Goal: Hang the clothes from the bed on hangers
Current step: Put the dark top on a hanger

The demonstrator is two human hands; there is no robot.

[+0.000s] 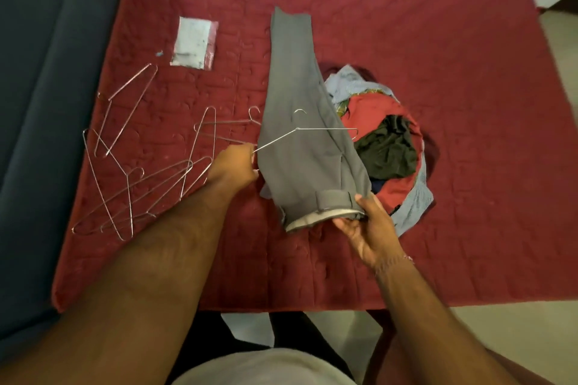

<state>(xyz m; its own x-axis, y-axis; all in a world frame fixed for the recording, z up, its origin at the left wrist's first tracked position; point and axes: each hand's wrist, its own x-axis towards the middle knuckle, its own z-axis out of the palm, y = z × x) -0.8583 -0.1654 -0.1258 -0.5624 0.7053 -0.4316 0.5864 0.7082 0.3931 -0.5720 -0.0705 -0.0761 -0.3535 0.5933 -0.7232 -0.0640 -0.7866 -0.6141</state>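
1. Grey trousers (300, 122), head view: folded lengthwise, lying from centre toward 12 o'clock on the red quilt (406, 259). The flat fold looks meant to suit draping over a hanger bar.
2. Wire hanger (308, 131): across the trousers, one end pinched by the left hand (233, 167), seemingly to thread the bar under the cloth.
3. Right hand (364, 223): grasps the waistband end at 5 o'clock, lifting it clear.
4. Clothes pile (386, 147): at 3 o'clock, touching the trousers, awaiting hanging.
5. Spare hangers (131, 172): tangled at 9 o'clock, within the left hand's reach.
6. Plastic packet (194, 40): at 11 o'clock.
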